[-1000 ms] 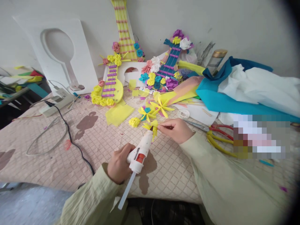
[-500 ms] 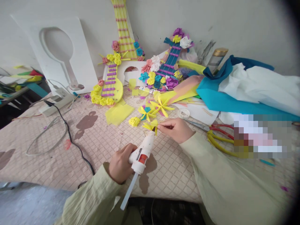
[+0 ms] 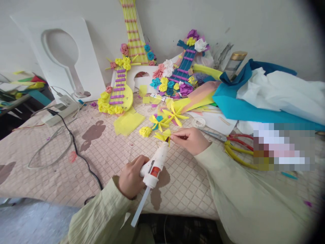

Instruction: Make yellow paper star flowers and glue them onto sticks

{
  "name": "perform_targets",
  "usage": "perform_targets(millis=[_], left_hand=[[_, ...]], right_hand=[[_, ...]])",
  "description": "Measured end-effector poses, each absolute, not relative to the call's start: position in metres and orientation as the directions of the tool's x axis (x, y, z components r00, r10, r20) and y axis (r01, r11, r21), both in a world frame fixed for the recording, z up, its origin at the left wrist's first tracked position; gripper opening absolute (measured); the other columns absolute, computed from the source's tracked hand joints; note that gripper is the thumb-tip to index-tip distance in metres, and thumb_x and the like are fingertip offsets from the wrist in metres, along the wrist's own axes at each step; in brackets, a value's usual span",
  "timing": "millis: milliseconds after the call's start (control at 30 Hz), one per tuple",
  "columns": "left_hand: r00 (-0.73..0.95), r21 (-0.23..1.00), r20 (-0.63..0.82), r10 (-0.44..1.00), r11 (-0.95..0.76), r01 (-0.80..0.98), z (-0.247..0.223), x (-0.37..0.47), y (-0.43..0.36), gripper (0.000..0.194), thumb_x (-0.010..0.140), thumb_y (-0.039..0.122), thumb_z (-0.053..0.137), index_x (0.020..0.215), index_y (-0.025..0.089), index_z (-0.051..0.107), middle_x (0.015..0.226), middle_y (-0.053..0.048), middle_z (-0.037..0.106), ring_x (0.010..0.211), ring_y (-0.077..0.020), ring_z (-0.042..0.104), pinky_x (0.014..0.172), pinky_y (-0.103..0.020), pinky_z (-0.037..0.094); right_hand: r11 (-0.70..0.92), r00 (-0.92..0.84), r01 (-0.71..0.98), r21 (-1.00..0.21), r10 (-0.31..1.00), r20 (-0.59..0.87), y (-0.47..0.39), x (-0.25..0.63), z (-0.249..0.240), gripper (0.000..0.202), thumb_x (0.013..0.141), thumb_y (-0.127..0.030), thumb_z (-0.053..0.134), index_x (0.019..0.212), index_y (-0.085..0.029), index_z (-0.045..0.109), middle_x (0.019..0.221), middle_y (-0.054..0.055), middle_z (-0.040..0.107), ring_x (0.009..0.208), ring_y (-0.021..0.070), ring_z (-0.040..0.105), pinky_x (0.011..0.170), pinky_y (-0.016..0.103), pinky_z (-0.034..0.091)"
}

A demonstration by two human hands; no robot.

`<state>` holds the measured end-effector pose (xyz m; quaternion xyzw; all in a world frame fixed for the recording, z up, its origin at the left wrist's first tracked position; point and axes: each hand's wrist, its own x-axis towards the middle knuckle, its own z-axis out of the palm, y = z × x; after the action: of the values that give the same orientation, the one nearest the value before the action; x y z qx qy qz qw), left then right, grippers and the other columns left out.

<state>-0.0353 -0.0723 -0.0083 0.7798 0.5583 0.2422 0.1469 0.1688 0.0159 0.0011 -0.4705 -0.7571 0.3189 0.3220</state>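
Note:
My left hand [image 3: 132, 177] is wrapped round the handle of a white hot glue gun [image 3: 155, 162], with a clear glue stick [image 3: 140, 207] sticking out of its back end. The nozzle is at a yellow paper flower [image 3: 162, 135], which my right hand [image 3: 192, 140] pinches by its right side between thumb and fingertips. Whether the nozzle touches the paper I cannot tell. Just beyond lie two yellow star-shaped paper flowers, one with a blue piece [image 3: 159, 122] and one larger [image 3: 175, 116]. A crumpled yellow paper flower [image 3: 145, 131] sits to their left.
Scissors [image 3: 225, 138] lie right of my right hand. Decorated toy instruments, one yellow [image 3: 122, 93] and one blue [image 3: 186, 64], lean at the back. A power strip [image 3: 61, 110] and black cord [image 3: 76, 149] are left. Blue fabric-like sheets [image 3: 254, 108] are heaped right.
Both hands, the glue gun and the pinched flower hold almost the same position. Only a very slight shift of the whole view shows.

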Motion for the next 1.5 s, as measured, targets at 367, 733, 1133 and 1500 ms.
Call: perform_targets(millis=[367,733,1133,1500], left_hand=[[0.267,0.496,0.251,0.931,-0.360,0.790,-0.0091,-0.0358,-0.0736,0.012,0.069,0.023,0.049,0.077,0.016,0.052,0.065,-0.002,0.061,0.053,-0.0118,0.056,0.049,-0.021,0.042],[0.255,0.531,0.272,0.928,-0.366,0.764,-0.0100,-0.0401,-0.0754,0.020,0.073,0.026,0.046,0.089,0.016,0.052,0.078,-0.005,0.064,0.061,-0.0132,0.059,0.055,-0.023,0.045],[0.253,0.508,0.300,0.920,-0.378,0.774,-0.0123,-0.0400,-0.0751,0.020,0.074,0.025,0.046,0.090,0.016,0.052,0.078,-0.005,0.064,0.061,-0.0130,0.060,0.055,-0.022,0.046],[0.227,0.519,0.264,0.938,-0.336,0.786,-0.0102,-0.0398,-0.0731,0.021,0.073,0.027,0.046,0.090,0.017,0.053,0.077,-0.005,0.064,0.061,-0.0135,0.060,0.055,-0.023,0.046]], right_hand=[[0.322,-0.338,0.517,-0.793,0.928,0.156,0.0163,0.1684,0.0006,0.022,0.073,-0.028,0.053,0.073,-0.015,0.071,0.071,0.004,0.068,0.062,0.0133,0.057,0.054,0.024,0.041],[0.315,-0.320,0.513,-0.799,0.933,0.164,0.0160,0.1680,0.0007,0.020,0.072,-0.026,0.053,0.069,-0.017,0.071,0.071,0.003,0.069,0.063,0.0142,0.059,0.057,0.025,0.044],[0.387,-0.329,0.563,-0.730,0.916,0.231,0.0152,0.1670,-0.0012,0.020,0.073,-0.025,0.052,0.066,-0.017,0.070,0.069,0.003,0.067,0.060,0.0122,0.057,0.054,0.022,0.040],[0.564,-0.402,0.672,-0.480,0.822,0.404,0.0095,0.1641,0.0029,0.022,0.076,-0.020,0.047,0.061,-0.018,0.063,0.062,0.002,0.057,0.056,0.0104,0.049,0.055,0.022,0.035]])
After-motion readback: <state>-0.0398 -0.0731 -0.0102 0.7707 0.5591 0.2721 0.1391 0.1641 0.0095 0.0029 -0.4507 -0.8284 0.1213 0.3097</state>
